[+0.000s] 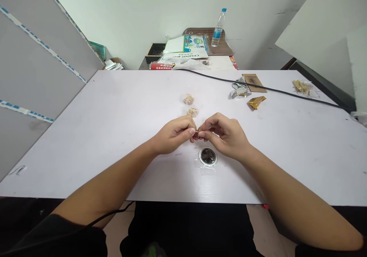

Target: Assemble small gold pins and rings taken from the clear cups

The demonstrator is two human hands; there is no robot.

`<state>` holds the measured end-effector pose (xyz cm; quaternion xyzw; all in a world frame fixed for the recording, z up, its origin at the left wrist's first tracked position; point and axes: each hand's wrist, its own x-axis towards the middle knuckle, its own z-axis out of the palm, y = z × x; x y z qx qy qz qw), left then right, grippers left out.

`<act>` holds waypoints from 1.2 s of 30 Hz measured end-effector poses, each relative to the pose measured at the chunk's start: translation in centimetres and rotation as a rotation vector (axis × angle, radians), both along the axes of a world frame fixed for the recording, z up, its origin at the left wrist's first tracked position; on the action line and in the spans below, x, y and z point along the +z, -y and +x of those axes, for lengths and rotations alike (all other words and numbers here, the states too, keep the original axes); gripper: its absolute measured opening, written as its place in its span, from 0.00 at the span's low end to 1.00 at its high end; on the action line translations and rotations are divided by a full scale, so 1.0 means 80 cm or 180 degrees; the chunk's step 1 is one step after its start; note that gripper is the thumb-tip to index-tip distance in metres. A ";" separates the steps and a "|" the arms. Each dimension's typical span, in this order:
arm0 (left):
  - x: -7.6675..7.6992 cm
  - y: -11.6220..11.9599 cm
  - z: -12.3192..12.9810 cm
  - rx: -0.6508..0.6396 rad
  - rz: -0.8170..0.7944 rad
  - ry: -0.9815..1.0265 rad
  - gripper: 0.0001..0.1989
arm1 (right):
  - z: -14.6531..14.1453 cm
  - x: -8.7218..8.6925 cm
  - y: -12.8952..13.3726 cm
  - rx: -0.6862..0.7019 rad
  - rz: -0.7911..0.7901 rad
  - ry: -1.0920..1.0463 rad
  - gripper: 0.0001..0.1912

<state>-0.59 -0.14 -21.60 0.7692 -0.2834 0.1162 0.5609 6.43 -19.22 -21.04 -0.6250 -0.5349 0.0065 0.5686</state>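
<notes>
Fingertip pinch on both sides

Red packet (162, 66): white Chinese characters, partly legible. Left hand (177, 134): thumb pressed against forefinger, pinching a small gold piece (196, 132) located between both hands. White packet (191, 55): lettering appears to read "Cestbon". Bottle (217, 35): blue label, illegible. Right hand (226, 134): fingers curled, fingertips closed on the piece's other end. Brown card (254, 82): dark print, illegible.
</notes>
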 end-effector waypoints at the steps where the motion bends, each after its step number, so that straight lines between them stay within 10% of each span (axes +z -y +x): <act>1: 0.000 0.000 0.000 0.0039 0.0033 0.0025 0.13 | 0.000 -0.001 0.000 -0.0031 -0.0014 0.0042 0.08; 36: -0.003 0.003 0.000 0.0707 0.0611 0.0599 0.11 | -0.006 -0.008 -0.002 -0.0970 -0.0236 0.1272 0.10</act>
